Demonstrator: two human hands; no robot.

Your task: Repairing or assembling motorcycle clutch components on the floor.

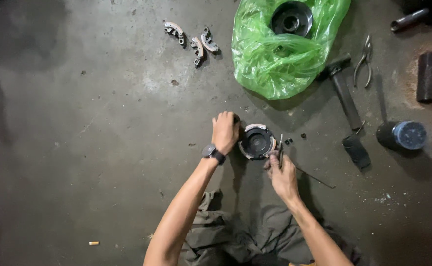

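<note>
Left hand (225,131) clamped hub (257,142) at 9 o'clock rim, steadying it on floor (78,148). Right hand (281,173) at 4 o'clock, fingers closed round thin tool (280,150), tip at rim. Spare shoes (191,40) set aside, 11 o'clock.

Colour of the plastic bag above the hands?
Translucent bright green plastic bag, with a dark round part lying on it; the head view shows it clearly.

The left hand (225,131) hides the round clutch part's (257,142) left rim, the thin tool (280,148) in the right hand (282,176) is too small to identify.
</note>
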